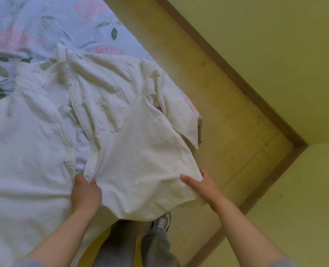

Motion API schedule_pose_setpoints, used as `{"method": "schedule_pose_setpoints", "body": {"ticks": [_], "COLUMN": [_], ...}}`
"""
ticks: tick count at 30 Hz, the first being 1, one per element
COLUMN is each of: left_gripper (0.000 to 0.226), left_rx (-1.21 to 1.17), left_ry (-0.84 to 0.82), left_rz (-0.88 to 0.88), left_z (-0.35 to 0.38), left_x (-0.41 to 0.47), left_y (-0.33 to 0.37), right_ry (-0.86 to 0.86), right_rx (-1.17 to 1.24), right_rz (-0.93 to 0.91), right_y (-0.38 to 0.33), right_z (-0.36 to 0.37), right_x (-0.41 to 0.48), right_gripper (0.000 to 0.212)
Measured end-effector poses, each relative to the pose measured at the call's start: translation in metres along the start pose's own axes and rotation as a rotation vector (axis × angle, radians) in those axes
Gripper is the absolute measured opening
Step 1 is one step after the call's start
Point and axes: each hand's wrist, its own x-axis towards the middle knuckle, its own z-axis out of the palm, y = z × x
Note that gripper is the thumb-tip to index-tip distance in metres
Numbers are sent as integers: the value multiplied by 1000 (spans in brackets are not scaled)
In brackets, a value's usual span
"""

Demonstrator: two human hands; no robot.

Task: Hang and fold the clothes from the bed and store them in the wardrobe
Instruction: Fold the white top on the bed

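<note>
Bare forearms reached forward from the bottom edge, and the 2 hands met the cloth at its near hem. Beyond them the bed (pixel 25 26), under a pale floral sheet, filled the left of the view, with yellow floor (pixel 227 122) to its right. On the bed lay the white shirt (pixel 140 147), unbuttoned and spread front-up, its collar (pixel 61 54) far from the person and its hem reaching past the bed's near edge. The left hand (pixel 86 191) had its fingers curled round the bottom corner of the button strip, pinching it. The right hand (pixel 200 185) held the side of the same front panel, thumb (pixel 187 180) on top and the other fingers hidden beneath the fabric. A chest pocket (pixel 109 112) sat on that panel.

The shirt looked light, thin and limp, likely to sag and wrinkle wherever unsupported, though neither slippery nor fragile. It would probably handle best taken by its firmer edges: hem corners, button strip, shoulder seams or collar, with 2 hands keeping it taut.
</note>
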Motion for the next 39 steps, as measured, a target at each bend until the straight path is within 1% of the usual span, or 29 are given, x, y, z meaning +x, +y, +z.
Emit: {"method": "schedule_pose_setpoints", "body": {"ticks": [1, 2, 4, 5, 7, 9, 11, 13, 16, 17, 18, 21, 24, 26, 29, 31, 33, 35, 39], "left_gripper": [16, 12, 17, 19, 18, 17, 21, 26, 29, 30, 30, 28, 27, 24, 19, 18, 16, 15, 20], "left_rx": [44, 79, 112, 116, 101, 71, 49, 13, -22, -31, -34, -43, -59, -73, -98, -102, -118, -122, -116], "left_ry": [1, 1, 18, 22, 1, -69, -150, -196, -177, -164, -153, -136, -138, -138, -133, -132, -131, -134, -137], "left_rz": [10, 29, 72, 82, 87, 125, 164, 178, 171, 167, 166, 152, 149, 154, 171, 185, 187, 193, 187], "left_z": [0, -1, -4, -5, -9, -10, -8, -4, 1, 3, 5, 11, 17, 19, 19, 20, 20, 20, 18], "left_x": [1, 2, 7, 10, 13, 11, 5, -1, -5, -5, -4, -2, 0, 0, 1, 1, 0, -1, -2], "left_y": [0, 0, -3, -5, -9, -13, -16, -20, -22, -22, -21, -20, -20, -20, -22, -23, -23, -22, -23], "right_ry": [-118, -194, -248, -228, -95, 74, 186, 230, 328, 372, 404, 457, 546, 595, 657, 658, 650, 654, 650], "right_rx": [36, 59, 127, 156, 152, 88, -12, -53, -152, -172, -188, -268, -248, -274, -399, -497, -557, -537, -274], "right_rz": [38, 66, 97, 106, 85, 36, -24, -50, -106, -146, -191, -260, -228, -208, -210, -218, -218, -228, -313], "right_y": [1, 3, 7, 9, 12, 19, 24, 26, 20, 15, 9, -12, -28, -35, -39, -41, -42, -42, -35], "right_z": [1, 3, 7, 8, 9, 9, 9, 13, 28, 34, 41, 60, 71, 72, 66, 62, 61, 60, 41], "right_x": [1, 1, 3, 3, 5, 7, 8, 11, 21, 25, 30, 45, 62, 73, 83, 85, 86, 83, 67], "right_gripper": [49, 55, 54, 50, 38, 25, 19, 26, 52, 55, 53, 47, 44, 33, 15, 13, 15, 20, 19]}}
